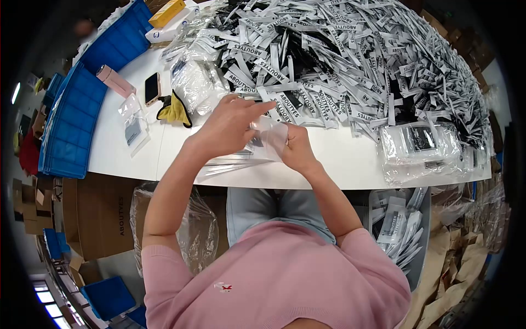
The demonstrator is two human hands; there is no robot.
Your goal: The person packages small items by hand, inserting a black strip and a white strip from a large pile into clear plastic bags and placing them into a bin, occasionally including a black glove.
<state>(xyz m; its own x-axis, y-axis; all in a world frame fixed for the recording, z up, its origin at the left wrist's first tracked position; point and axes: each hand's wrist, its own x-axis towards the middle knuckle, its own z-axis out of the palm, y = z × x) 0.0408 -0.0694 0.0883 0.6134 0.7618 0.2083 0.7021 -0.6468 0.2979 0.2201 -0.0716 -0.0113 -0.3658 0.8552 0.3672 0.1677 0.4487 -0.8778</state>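
My right hand (298,147) pinches the edge of a translucent plastic bag (271,137) above the white table (246,178). Spread over the bag's left side is my left hand (227,123), its fingers apart and pointing right; whether it grips anything is not visible. Flat clear bags (222,166) lie stacked beneath both hands. Just beyond the hands rises a large heap of white and black printed sachets (329,60). A pile of clear plastic packets (200,82) sits left of the heap.
Left on the table are a pink bottle (116,80), a phone (153,89), a yellow glove (175,111) and a labelled packet (133,127). Blue crates (74,118) line the left edge. Packed bags (419,145) lie right; a sachet-filled bin (400,227) stands below the table edge.
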